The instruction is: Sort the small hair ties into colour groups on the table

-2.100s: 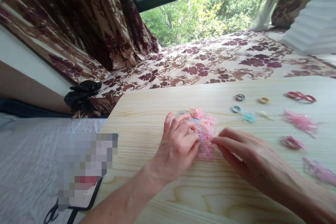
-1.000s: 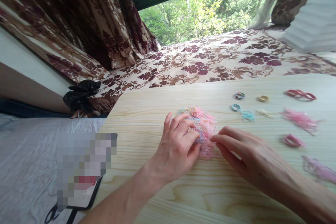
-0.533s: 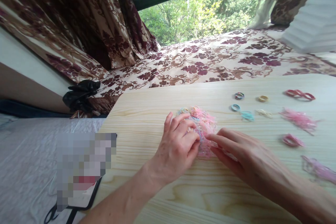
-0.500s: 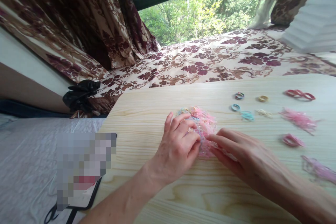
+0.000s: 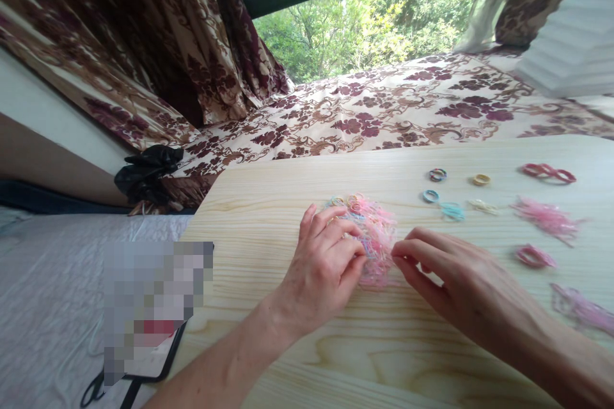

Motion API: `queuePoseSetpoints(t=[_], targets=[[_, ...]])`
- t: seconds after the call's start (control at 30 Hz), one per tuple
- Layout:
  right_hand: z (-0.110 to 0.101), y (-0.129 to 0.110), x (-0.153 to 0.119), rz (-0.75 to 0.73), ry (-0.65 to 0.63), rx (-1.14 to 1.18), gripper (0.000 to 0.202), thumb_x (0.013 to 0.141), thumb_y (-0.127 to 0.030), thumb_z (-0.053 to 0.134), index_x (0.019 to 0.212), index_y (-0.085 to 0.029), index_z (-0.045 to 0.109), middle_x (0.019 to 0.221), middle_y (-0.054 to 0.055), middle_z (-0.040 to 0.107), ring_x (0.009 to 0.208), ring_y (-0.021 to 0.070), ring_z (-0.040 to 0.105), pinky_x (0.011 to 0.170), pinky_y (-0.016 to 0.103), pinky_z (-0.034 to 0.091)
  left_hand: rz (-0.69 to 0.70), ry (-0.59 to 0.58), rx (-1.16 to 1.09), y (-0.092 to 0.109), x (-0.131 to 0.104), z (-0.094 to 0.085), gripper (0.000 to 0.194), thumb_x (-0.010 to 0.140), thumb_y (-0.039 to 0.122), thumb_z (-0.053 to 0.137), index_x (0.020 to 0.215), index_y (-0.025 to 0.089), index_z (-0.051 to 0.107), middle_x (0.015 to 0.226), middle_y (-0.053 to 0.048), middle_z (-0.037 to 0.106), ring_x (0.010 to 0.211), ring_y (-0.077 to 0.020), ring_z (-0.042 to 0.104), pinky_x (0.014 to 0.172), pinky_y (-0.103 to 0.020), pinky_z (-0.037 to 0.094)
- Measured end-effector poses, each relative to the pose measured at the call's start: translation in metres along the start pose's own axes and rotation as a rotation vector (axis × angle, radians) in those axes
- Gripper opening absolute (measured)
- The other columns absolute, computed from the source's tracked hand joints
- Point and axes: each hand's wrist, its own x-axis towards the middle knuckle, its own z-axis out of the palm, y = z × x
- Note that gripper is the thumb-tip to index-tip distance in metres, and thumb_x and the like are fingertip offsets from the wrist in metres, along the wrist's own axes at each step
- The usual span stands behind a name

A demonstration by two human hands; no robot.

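Note:
A tangled pile of small elastic bands (image 5: 378, 223), mostly pink with some blue and yellow, lies on the pale wooden table (image 5: 259, 204). My left hand (image 5: 326, 255) rests over the pile's left side, fingers curled and thumb against forefinger; whatever is between those tips is hidden. At the right edge of the pile, my right hand (image 5: 436, 262) is closed in a pinch of thumb and forefinger. Anything in that pinch is too small to make out.
Sorted groups lie to the right: a multicoloured ring (image 5: 437, 175), a blue ring (image 5: 430, 196), turquoise bands (image 5: 452, 211), a yellow ring (image 5: 481, 179), red loops (image 5: 548, 172), pink bands (image 5: 547, 217) and lilac bands (image 5: 582, 307). Left of the table is a blurred-out device (image 5: 158, 358).
My right hand has drawn back slightly to the right, from the pile to its edge, with its fingertips now closer together. My left hand has hardly moved.

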Motion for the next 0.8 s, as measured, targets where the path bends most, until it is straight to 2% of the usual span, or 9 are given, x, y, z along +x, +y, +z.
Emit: queuePoseSetpoints(t=[0.2, 0.4, 0.8], targets=[[0.000, 0.002, -0.002, 0.021, 0.032, -0.085, 0.022, 0.095, -0.018, 0.046, 0.083, -0.019, 0.064, 0.071, 0.002, 0.061, 0.058, 0.0138, 0.059, 0.052, 0.026, 0.043, -0.001, 0.005, 0.009, 0.001, 0.001, -0.002, 0.009, 0.091, 0.014, 0.057, 0.086, 0.019, 0.064, 0.103, -0.003, 0.070, 0.125, -0.0236, 0.051, 0.117, -0.051, 0.025], [0.001, -0.005, 0.000, -0.022, 0.058, 0.092, 0.016, 0.094, -0.018, 0.053, 0.105, -0.019, 0.064, 0.089, 0.005, 0.067, 0.072, 0.0132, 0.064, 0.061, 0.024, 0.049, 0.012, 0.009, -0.059, 0.004, 0.000, -0.002, 0.009, 0.092, 0.016, 0.058, 0.088, 0.019, 0.064, 0.103, -0.004, 0.070, 0.125, -0.0229, 0.052, 0.116, -0.051, 0.027], [0.000, -0.006, 0.001, -0.072, 0.074, 0.169, 0.014, 0.092, -0.012, 0.056, 0.101, -0.021, 0.062, 0.090, 0.003, 0.065, 0.074, 0.0108, 0.062, 0.065, 0.022, 0.048, -0.011, 0.018, -0.162, 0.006, 0.001, -0.002, 0.007, 0.090, 0.016, 0.060, 0.087, 0.019, 0.065, 0.101, -0.005, 0.071, 0.123, -0.0249, 0.054, 0.113, -0.053, 0.031]])
